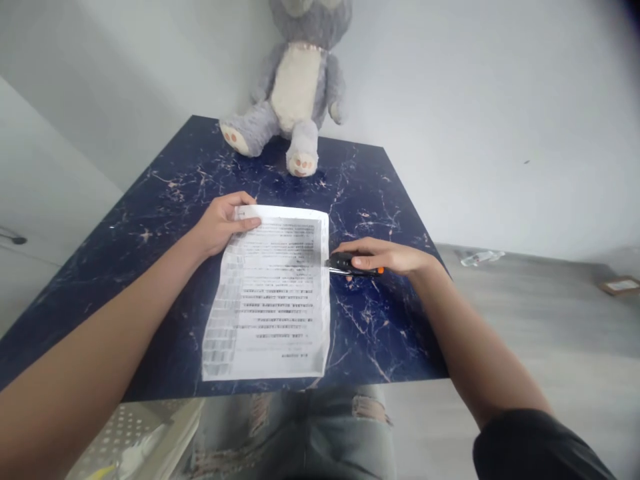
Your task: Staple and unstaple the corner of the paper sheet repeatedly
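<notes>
A printed sheet of paper (273,293) lies on the dark blue marbled table (165,200), its text upside down to me. My left hand (223,220) pinches the sheet's far left corner, thumb on top. My right hand (387,257) is closed round a black and orange tool (353,265), probably scissors or a stapler. The tool's tip meets the right edge of the paper about a third of the way down.
A grey and cream plush toy (295,80) sits at the table's far edge against the white wall. My knees in torn jeans (300,433) show below the near edge. A white perforated object (135,440) lies lower left. Grey floor (540,320) spreads to the right.
</notes>
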`<act>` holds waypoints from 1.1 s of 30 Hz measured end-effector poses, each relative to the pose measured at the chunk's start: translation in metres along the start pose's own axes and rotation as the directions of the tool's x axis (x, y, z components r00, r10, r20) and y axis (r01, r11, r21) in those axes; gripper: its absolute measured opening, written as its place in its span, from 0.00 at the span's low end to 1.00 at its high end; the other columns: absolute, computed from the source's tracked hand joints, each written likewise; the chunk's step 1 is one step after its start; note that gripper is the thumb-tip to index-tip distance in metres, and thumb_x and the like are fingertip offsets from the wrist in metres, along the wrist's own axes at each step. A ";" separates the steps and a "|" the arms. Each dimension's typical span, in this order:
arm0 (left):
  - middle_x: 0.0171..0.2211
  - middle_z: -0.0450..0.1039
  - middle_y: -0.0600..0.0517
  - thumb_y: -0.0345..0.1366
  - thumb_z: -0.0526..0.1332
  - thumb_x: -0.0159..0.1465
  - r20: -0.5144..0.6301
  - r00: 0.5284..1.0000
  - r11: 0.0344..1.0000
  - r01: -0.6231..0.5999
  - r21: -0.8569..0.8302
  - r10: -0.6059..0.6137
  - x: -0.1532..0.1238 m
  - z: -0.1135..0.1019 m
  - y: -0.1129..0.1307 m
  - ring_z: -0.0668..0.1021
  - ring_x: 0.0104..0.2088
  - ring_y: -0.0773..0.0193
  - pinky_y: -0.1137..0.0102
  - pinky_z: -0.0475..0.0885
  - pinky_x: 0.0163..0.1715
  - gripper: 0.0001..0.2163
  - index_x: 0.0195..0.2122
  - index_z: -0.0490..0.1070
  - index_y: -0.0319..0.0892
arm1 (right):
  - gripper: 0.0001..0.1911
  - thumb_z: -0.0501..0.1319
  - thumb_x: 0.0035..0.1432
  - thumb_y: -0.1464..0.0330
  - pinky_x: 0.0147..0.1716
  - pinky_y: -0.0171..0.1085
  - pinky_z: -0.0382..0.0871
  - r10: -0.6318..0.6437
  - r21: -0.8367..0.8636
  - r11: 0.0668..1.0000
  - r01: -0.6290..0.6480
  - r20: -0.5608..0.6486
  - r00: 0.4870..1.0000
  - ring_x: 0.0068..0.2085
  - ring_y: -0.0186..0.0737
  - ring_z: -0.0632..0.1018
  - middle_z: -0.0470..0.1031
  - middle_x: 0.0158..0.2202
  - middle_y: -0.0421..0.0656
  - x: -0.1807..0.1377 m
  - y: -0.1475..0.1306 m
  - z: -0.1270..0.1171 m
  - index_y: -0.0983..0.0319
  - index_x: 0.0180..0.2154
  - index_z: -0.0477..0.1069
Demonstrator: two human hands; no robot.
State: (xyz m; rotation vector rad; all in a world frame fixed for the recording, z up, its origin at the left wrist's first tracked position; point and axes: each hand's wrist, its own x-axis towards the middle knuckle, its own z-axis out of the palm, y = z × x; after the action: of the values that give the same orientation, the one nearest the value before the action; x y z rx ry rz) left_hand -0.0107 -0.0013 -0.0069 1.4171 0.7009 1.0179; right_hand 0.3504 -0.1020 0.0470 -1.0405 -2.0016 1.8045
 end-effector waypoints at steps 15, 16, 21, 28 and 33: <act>0.33 0.80 0.51 0.42 0.79 0.51 0.019 1.000 1.000 -0.011 -0.003 0.011 -0.004 0.017 0.004 0.82 0.29 0.63 0.69 0.79 0.31 0.19 0.37 0.75 0.41 | 0.22 0.69 0.61 0.52 0.34 0.34 0.76 0.099 0.188 0.976 -0.106 0.043 0.994 0.33 0.37 0.79 0.80 0.34 0.45 0.004 0.011 0.006 0.65 0.44 0.79; 0.33 0.80 0.51 0.42 0.79 0.51 0.022 1.000 1.000 -0.009 -0.008 0.009 -0.005 0.018 0.005 0.81 0.29 0.63 0.70 0.79 0.30 0.19 0.37 0.75 0.41 | 0.22 0.69 0.60 0.52 0.33 0.34 0.76 0.100 0.192 0.976 -0.106 0.043 0.994 0.33 0.37 0.79 0.80 0.33 0.45 0.005 0.012 0.006 0.65 0.44 0.79; 0.30 0.78 0.51 0.42 0.79 0.50 0.053 0.999 1.000 -0.001 0.002 0.001 -0.005 0.022 0.006 0.80 0.28 0.63 0.70 0.78 0.28 0.19 0.35 0.74 0.40 | 0.23 0.69 0.59 0.51 0.31 0.33 0.76 0.118 0.192 0.974 -0.122 0.036 0.992 0.30 0.36 0.79 0.80 0.31 0.45 0.008 0.016 0.007 0.66 0.41 0.79; 0.29 0.77 0.52 0.42 0.79 0.51 0.058 0.998 1.000 -0.003 0.006 0.002 -0.005 0.024 0.003 0.81 0.30 0.61 0.69 0.78 0.31 0.19 0.36 0.74 0.41 | 0.22 0.68 0.61 0.52 0.36 0.35 0.78 0.117 0.257 0.958 -0.124 0.044 0.992 0.32 0.37 0.81 0.82 0.34 0.46 0.009 0.013 0.011 0.65 0.40 0.81; 0.29 0.76 0.52 0.41 0.79 0.51 0.055 0.998 1.000 -0.011 0.012 0.011 -0.006 0.027 0.002 0.81 0.30 0.61 0.68 0.79 0.30 0.18 0.36 0.75 0.41 | 0.20 0.68 0.62 0.53 0.36 0.36 0.78 0.127 0.272 0.952 -0.137 0.053 0.990 0.33 0.38 0.81 0.83 0.34 0.47 0.010 0.011 0.015 0.65 0.40 0.81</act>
State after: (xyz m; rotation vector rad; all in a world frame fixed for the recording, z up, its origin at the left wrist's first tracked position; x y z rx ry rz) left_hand 0.0106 -0.0196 -0.0038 1.4555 0.6609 0.9813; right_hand 0.3372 -0.1070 0.0309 -1.0829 -1.6681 2.1096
